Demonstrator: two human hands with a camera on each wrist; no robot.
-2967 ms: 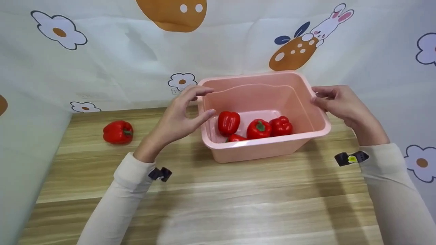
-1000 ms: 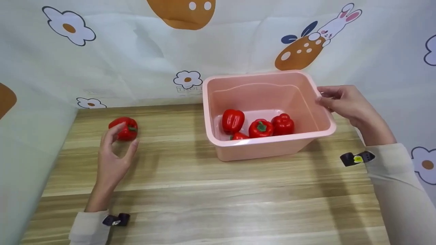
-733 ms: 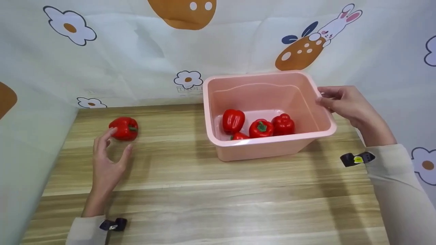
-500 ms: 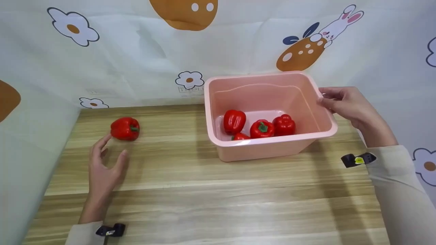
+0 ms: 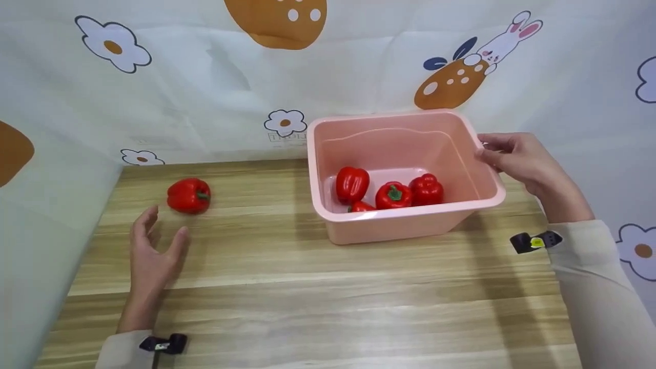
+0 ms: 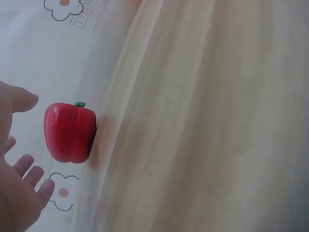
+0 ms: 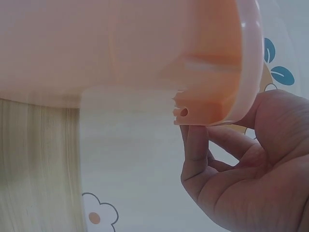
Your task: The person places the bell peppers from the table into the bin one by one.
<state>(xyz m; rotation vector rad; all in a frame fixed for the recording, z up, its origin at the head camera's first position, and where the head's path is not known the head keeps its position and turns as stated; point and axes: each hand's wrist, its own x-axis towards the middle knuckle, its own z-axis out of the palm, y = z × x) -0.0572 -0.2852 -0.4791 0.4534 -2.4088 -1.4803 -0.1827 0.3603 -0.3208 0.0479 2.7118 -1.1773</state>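
Note:
A pink plastic bin [image 5: 389, 228] stands at the back right of the table with several red bell peppers [image 5: 352, 184] inside; the front wall partly hides one. My right hand [image 5: 528, 159] grips the bin's right rim between thumb and fingers, and in the right wrist view the fingers [image 7: 195, 147] curl up under that rim. On the table at the left lies a single red bell pepper [image 5: 188, 196], its green stem facing right. My left hand [image 5: 152, 259] is just in front of this pepper, apart from it, thumb and fingers spread and holding nothing. The left wrist view shows the gap too.
The wood-grain table [image 5: 328, 307] reaches back to a pale cloth [image 5: 205, 82] printed with flowers, a carrot and a rabbit. This cloth hangs close behind the bin and also runs along both sides.
My left hand left the bin's left side, moved to the lone pepper, then drew back toward me, leaving the pepper in place. My right hand kept its grip on the rim.

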